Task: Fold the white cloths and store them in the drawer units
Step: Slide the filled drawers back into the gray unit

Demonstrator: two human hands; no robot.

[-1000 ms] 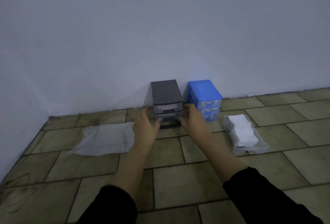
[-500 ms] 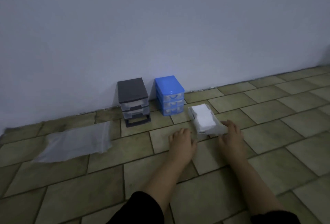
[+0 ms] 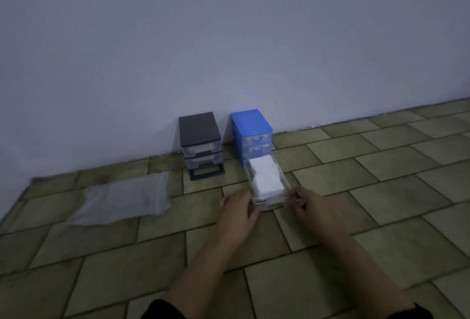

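Gripping one clear drawer (image 3: 284, 195) of folded cloths (image 3: 265, 177), left hand (image 3: 239, 213), right hand (image 3: 309, 204) (both grips closed), two drawer units (image 3: 201, 145), one flat cloth (image 3: 124, 197)

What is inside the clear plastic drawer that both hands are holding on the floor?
The clear plastic drawer holds a stack of folded white cloths, filling most of it. How many cloths lie under the top one cannot be seen. The left hand and right hand grip its front corners.
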